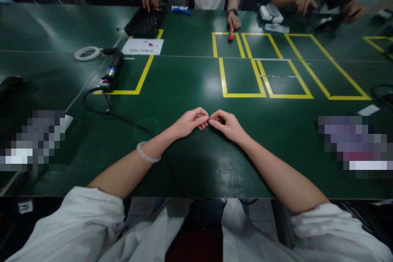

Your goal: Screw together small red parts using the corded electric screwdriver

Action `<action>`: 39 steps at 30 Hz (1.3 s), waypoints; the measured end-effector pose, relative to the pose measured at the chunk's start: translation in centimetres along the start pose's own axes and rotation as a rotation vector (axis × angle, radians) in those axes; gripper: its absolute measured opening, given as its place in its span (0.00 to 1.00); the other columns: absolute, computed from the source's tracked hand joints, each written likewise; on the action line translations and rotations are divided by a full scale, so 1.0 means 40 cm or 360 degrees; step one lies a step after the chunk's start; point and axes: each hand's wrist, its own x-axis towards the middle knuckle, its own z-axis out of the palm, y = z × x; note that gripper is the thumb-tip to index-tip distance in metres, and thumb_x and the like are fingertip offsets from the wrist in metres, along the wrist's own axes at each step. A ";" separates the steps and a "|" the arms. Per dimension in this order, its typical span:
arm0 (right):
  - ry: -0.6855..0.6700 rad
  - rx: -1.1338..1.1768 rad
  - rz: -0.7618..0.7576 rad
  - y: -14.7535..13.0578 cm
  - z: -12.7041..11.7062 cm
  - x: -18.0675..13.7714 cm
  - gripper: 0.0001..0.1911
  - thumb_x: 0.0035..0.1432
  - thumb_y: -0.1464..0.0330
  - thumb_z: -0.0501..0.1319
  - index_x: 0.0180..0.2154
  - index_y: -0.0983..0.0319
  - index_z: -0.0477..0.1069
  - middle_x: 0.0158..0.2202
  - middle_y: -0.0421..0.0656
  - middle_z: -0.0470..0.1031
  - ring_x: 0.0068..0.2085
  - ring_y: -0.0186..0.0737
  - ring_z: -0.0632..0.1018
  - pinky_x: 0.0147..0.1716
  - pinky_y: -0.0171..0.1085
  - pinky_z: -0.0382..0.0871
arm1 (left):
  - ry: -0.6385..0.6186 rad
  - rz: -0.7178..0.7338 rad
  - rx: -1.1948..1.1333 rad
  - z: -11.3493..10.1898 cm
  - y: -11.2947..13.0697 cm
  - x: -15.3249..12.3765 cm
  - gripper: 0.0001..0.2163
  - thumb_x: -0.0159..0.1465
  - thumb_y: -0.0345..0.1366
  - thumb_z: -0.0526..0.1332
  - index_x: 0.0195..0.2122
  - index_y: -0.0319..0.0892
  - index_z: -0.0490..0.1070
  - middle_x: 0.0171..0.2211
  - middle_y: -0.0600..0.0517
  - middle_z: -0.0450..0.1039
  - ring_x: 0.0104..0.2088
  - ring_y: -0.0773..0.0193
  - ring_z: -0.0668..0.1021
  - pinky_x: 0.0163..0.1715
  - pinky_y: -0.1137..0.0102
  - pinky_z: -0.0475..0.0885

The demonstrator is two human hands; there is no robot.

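Observation:
Over the near middle of the green table, my two hands meet at their fingertips. Thumb and fingers of my left hand are closed in a pinch, and my right hand pinches from the other side. Between the fingertips shows a small red piece, mostly hidden, too small to tell its kind. A pale bangle circles my left wrist. Beyond, to the left, lies a white sheet with writing and small red marks or pieces on it.
A corded tool like an electric screwdriver lies left; its black cable runs under my left forearm. Yellow tape outlines mark the table. Opposite, two people work; one hand touches a red tool, the other a black tray.

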 end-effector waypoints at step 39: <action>0.0062 0.0081 -0.0130 0.018 0.002 -0.001 0.13 0.60 0.60 0.63 0.43 0.59 0.67 0.35 0.40 0.74 0.34 0.35 0.74 0.35 0.36 0.67 | 0.0097 -0.0028 -0.0037 0.009 0.015 -0.007 0.15 0.62 0.40 0.65 0.44 0.36 0.65 0.33 0.51 0.70 0.31 0.69 0.76 0.31 0.74 0.75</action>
